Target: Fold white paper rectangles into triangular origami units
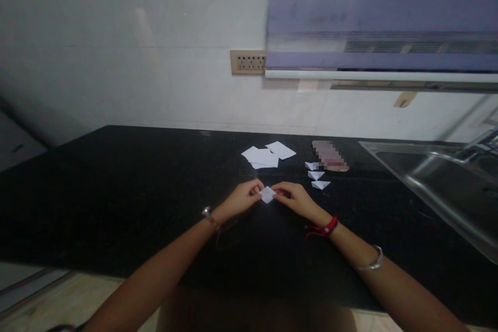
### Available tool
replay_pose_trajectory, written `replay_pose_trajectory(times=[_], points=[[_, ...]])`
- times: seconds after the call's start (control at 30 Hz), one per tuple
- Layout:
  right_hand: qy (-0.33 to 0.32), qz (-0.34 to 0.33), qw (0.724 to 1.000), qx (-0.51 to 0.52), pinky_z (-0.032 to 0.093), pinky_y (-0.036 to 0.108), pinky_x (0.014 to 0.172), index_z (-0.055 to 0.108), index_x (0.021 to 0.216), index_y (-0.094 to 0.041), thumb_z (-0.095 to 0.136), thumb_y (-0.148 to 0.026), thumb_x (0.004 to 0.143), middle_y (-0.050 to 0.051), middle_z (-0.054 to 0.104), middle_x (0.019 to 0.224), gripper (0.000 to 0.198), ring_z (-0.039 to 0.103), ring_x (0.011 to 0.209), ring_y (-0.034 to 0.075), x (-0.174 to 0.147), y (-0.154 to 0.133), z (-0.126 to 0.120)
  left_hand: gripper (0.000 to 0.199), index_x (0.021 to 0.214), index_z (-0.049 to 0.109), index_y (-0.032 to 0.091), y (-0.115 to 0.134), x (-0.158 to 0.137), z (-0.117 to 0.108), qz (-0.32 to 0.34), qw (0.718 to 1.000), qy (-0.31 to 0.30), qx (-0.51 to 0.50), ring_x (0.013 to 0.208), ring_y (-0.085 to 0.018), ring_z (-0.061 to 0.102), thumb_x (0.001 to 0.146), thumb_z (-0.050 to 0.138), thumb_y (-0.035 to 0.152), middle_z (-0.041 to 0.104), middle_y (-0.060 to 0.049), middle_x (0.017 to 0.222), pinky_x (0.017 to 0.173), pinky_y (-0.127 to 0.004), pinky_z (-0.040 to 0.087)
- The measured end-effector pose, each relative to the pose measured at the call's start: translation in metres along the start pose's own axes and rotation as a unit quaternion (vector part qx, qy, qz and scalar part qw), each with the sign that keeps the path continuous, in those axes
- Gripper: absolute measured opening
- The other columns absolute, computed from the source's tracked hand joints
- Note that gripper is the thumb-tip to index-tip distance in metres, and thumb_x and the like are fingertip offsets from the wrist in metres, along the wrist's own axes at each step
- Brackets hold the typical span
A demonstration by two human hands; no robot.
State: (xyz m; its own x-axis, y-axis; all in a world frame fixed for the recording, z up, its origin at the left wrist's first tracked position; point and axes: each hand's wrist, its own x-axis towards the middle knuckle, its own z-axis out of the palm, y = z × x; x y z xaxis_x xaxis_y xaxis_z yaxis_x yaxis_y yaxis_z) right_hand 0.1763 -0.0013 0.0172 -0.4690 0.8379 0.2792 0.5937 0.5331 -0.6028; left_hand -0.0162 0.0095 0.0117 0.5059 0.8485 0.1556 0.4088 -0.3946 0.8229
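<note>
White on the folded paper [267, 195], the loose sheets [263, 158] and the little folded pieces [320, 185]; black on the tabletop [116, 192]; purple and grey stripes across the blind [311, 13]; bright red on the string bracelet [332, 224]; silver on the sink [408, 181]; tan on the wall socket [234, 63]

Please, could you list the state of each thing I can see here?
Small paper: diamond-shaped, pinched between left hand and right hand
White sheets: lying flat, partly overlapping
Folded papers: three, lying in a row
Pixelated object: lying flat
Blind: hanging down
Socket: no plug in visible holes
Tap: running or shut, cannot tell
</note>
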Motion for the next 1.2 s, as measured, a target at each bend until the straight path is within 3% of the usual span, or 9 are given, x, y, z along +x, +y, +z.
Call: replay_pose_trajectory(times=[0.13, 0.27, 0.67, 0.93, 1.2], points=[[-0.009, 0.022, 0.999, -0.031, 0.037, 0.021, 0.055, 0.063, 0.079, -0.014, 0.051, -0.019, 0.077, 0.002, 0.061, 0.067, 0.013, 0.051, 0.057, 0.01, 0.0, 0.003, 0.002, 0.009, 0.077, 0.053, 0.015, 0.0, 0.001, 0.001, 0.039, 0.995, 0.003, 0.095, 0.068, -0.011, 0.05, 0.076, 0.046, 0.019, 0.054, 0.001, 0.073, 0.063, -0.021, 0.037], [-0.005, -0.019, 0.997, -0.077, 0.04, 0.024, 0.064, 0.063, 0.074, -0.014, 0.05, -0.017, 0.077, 0.005, 0.061, 0.075, 0.014, 0.054, 0.07, 0.013, 0.0, 0.001, 0.003, 0.012, 0.076, 0.056, 0.015, -0.005, 0.003, 0.001, 0.086, 0.978, 0.003, 0.19, 0.074, -0.013, 0.049, 0.078, 0.047, 0.022, 0.054, -0.002, 0.078, 0.067, -0.023, 0.038], [-0.081, -0.091, 0.969, -0.216, 0.041, 0.023, 0.065, 0.061, 0.088, -0.013, 0.041, -0.014, 0.082, 0.008, 0.059, 0.079, 0.021, 0.055, 0.071, 0.014, -0.002, -0.002, -0.001, 0.019, 0.086, 0.057, 0.017, -0.01, 0.005, -0.008, 0.151, 0.945, -0.059, 0.284, 0.086, -0.014, 0.049, 0.083, 0.039, 0.019, 0.056, -0.004, 0.087, 0.078, -0.026, 0.037], [-0.095, -0.112, 0.943, -0.298, 0.036, 0.021, 0.054, 0.062, 0.083, -0.014, 0.044, -0.014, 0.081, 0.006, 0.057, 0.074, 0.018, 0.052, 0.062, 0.012, -0.005, -0.005, -0.003, 0.016, 0.086, 0.057, 0.019, -0.008, 0.004, -0.009, 0.163, 0.92, -0.078, 0.349, 0.087, -0.016, 0.048, 0.079, 0.043, 0.016, 0.054, -0.004, 0.089, 0.075, -0.025, 0.038], [-0.098, -0.141, 0.934, -0.312, 0.036, 0.021, 0.055, 0.061, 0.086, -0.015, 0.045, -0.012, 0.08, 0.005, 0.057, 0.076, 0.017, 0.052, 0.065, 0.012, -0.007, 0.0, -0.002, 0.016, 0.082, 0.058, 0.019, -0.007, 0.0, -0.007, 0.176, 0.888, -0.083, 0.417, 0.078, -0.016, 0.048, 0.078, 0.043, 0.013, 0.054, -0.004, 0.085, 0.064, -0.024, 0.038]])
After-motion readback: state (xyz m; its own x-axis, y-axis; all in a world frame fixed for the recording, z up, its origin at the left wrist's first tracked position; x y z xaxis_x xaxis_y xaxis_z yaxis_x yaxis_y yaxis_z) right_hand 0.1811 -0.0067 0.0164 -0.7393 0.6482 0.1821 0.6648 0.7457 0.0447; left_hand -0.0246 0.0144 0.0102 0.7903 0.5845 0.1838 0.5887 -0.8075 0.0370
